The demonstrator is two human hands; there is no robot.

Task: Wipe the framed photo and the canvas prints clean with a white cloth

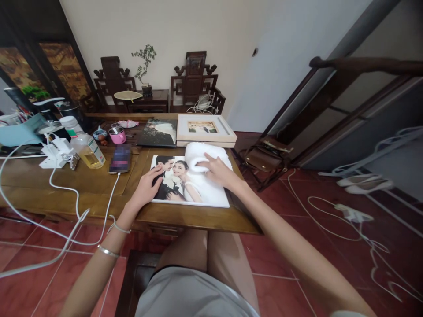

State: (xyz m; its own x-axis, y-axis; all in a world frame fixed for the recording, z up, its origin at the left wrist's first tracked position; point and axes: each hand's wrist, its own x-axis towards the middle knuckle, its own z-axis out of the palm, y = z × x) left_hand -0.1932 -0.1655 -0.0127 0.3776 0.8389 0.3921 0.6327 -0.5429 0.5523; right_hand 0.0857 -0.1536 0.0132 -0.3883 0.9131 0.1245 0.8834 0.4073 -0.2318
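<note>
Has the photo panel [183,191] lying mid-frame on the surface [95,182]. Rests the left hand [150,185] on its left edge with fingers extended. Holds a bunched white towel [211,152] over its upper right with the right hand [220,172]. Has a white picture frame [204,127] just above, a phone [120,159] further left.

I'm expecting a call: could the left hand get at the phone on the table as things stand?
Probably yes: the left hand rests on the photo panel nearby, with bare tabletop between it and the phone. Its white cable doesn't seem to block the way.
</note>
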